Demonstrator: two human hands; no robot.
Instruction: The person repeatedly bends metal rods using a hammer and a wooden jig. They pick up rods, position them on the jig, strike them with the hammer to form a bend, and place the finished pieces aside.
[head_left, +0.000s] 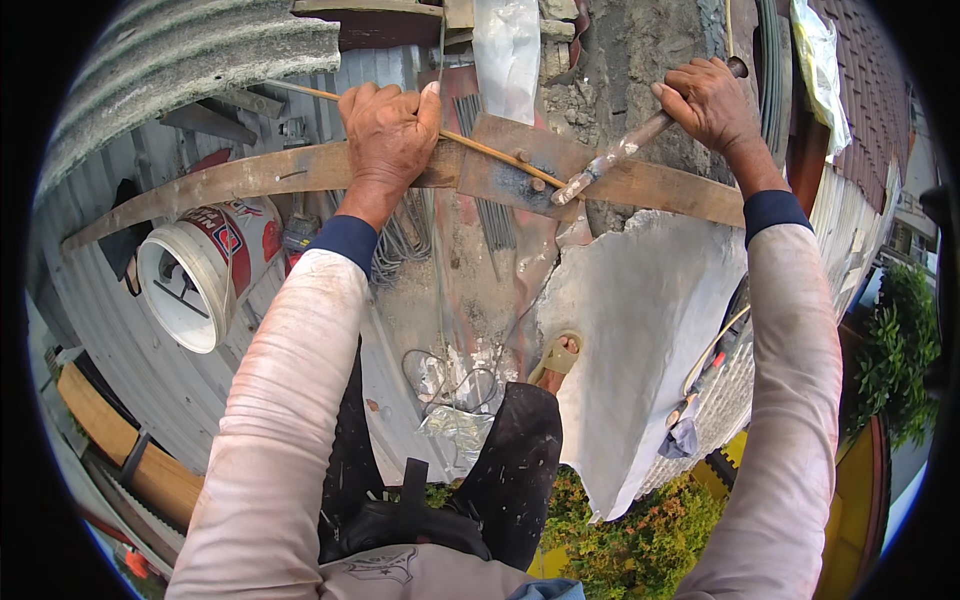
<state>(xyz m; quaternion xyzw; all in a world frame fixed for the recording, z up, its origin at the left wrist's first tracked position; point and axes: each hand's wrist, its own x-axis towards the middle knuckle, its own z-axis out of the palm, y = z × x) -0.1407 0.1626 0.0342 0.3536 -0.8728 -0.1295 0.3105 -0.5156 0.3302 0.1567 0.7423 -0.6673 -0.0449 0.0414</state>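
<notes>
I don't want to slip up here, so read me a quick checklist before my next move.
1. Left hand gripping the thin rod: ok, closed around it.
2. Right hand gripping the bar tool: ok, fingers wrapped near its upper end.
3. Rod lying across the pegged plate: ok; whether its tip is seated in the tool: cannot tell.
4. Plank firmly supported: cannot tell.
5. Hands gloved: not ok, both bare.
6. Footing: cannot tell; only one sandalled foot shows.
</notes>
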